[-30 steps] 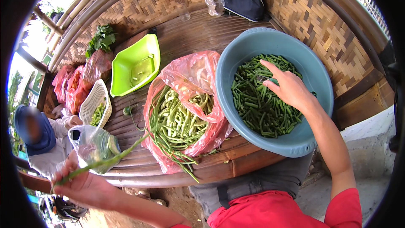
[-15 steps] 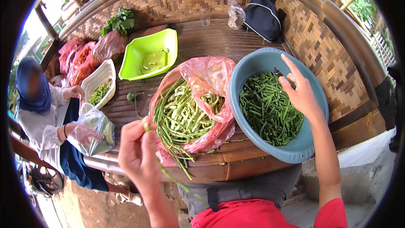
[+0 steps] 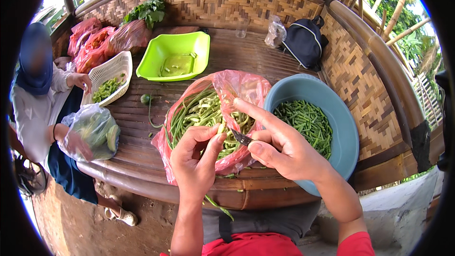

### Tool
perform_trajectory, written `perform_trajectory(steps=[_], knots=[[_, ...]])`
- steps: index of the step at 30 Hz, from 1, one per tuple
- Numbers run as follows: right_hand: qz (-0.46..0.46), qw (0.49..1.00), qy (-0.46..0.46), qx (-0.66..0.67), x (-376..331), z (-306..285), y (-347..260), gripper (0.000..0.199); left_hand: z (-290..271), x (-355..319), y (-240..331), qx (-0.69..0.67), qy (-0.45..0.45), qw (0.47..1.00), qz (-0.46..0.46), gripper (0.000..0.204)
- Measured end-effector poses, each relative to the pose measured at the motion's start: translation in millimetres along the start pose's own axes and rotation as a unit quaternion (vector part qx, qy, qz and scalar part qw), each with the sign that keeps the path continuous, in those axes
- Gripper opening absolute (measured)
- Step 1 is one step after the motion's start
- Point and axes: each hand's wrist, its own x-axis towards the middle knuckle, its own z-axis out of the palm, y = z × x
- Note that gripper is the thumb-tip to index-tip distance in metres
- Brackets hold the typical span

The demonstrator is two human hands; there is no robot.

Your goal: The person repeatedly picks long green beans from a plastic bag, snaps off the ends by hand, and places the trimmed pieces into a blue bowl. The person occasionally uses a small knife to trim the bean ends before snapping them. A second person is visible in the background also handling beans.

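A green long bean (image 3: 221, 128) is pinched between the thumb and fingers of my left hand (image 3: 194, 159), its tail hanging below the wrist. My right hand (image 3: 286, 154) grips a small knife (image 3: 241, 137) with a dark blade, forefinger stretched out above it. The blade's tip is right beside the bean's pinched end. Both hands are over an open pink plastic bag (image 3: 242, 81) full of whole long beans (image 3: 201, 109). To its right stands a blue-grey basin (image 3: 349, 137) holding cut green bean pieces (image 3: 305, 123), partly hidden by my right hand.
Behind the bag is a lime-green tub (image 3: 199, 59) with a few pieces inside. A white basket (image 3: 124, 73), pink bags (image 3: 95, 50) and leafy greens (image 3: 149, 12) lie back left. At left a person (image 3: 40, 104) handles a clear bag (image 3: 97, 128). A dark backpack (image 3: 303, 42) sits back right.
My right hand has come left from above the basin to the bean, bringing the knife into view. My left hand has moved right, still holding the bean. The whole view has shifted slightly.
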Motion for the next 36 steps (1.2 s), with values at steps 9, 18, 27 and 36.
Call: perform_trajectory(steps=[9, 18, 27, 36], knots=[[0.026, 0.999, -0.026, 0.017, 14, 0, 9, 0.060, 3, 3, -4, 0.008, 0.014, 1.000, 0.010, 0.012], [0.081, 0.994, -0.037, 0.063, 26, 2, 15, 0.053, 0, 10, -24, 0.057, 0.037, 0.996, 0.064, 0.013], [0.155, 0.980, -0.011, 0.123, 47, 5, 25, 0.043, -7, 23, -48, 0.188, 0.053, 0.964, 0.180, 0.016], [0.156, 0.987, -0.009, 0.027, 78, 0, 29, 0.038, -3, 26, -60, -0.003, 0.069, 0.996, -0.051, 0.008]])
